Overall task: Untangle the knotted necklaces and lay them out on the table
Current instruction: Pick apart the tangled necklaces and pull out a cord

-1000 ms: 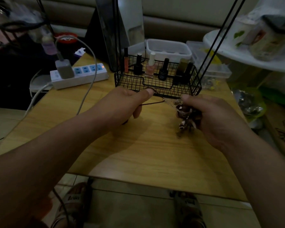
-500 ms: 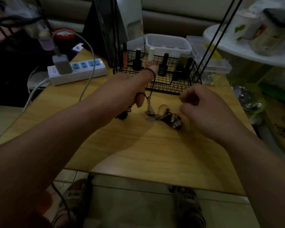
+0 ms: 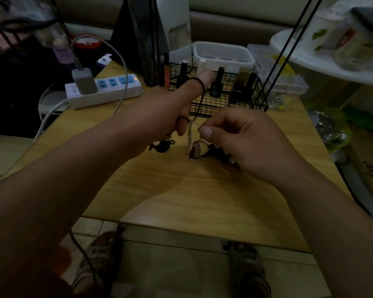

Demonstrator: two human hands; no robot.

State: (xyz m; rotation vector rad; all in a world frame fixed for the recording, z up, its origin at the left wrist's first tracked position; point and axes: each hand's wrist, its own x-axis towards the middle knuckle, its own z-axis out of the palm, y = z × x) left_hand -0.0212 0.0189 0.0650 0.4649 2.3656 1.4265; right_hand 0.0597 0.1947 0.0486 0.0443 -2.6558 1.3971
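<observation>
A knot of necklaces [image 3: 197, 150] lies in the middle of the wooden table [image 3: 181, 194]: a thin silver chain, dark cords and a dark pendant. My left hand [image 3: 170, 110] is raised above the knot, index finger stretched out with a black cord [image 3: 199, 89] looped round it; the lower fingers are curled on the cord. A dark beaded piece [image 3: 162, 146] hangs below that hand. My right hand [image 3: 235, 136] pinches the silver chain [image 3: 190, 138] between thumb and forefinger, just above the knot. Part of the tangle is hidden under the right hand.
A black wire basket [image 3: 241, 102] of nail polish bottles stands behind the hands. A white power strip [image 3: 108, 89] with a charger and cable lies at the back left. Clear plastic boxes [image 3: 224, 54] sit at the back. A white shelf [image 3: 323, 59] crowds the right side.
The right hand dropped the tangle onto the table, then came back and pinched the silver chain. The left hand rose with the black cord over its index finger.
</observation>
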